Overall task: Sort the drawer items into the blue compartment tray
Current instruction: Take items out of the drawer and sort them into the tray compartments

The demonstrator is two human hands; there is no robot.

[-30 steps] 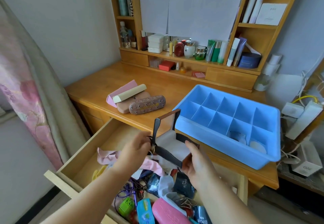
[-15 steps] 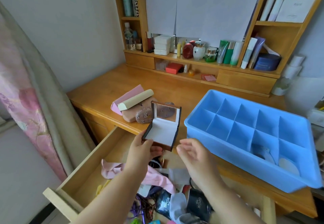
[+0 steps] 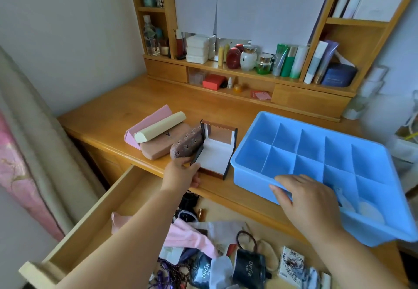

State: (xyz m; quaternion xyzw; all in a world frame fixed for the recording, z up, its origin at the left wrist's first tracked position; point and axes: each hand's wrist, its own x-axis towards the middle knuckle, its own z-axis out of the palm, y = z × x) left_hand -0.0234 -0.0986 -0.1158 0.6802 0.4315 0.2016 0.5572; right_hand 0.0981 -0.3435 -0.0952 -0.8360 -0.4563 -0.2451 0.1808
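Left hand [image 3: 181, 174] gripping near-left corner of open brown hinged box with white lining [image 3: 214, 153] on desk edge, right hand [image 3: 303, 196] relaxed-open over near rim of blue plastic compartment tray [image 3: 253, 173]; best set flat, clear of tray.

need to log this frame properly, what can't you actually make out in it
- Head view: the right hand covers part of the blue tray front rim, so its grip there is unclear.
- The pale items in the tray's near right compartments are blurred and partly hidden by a divider.
- The drawer contents run off the bottom edge.
- The left hand hides the open box near corner.
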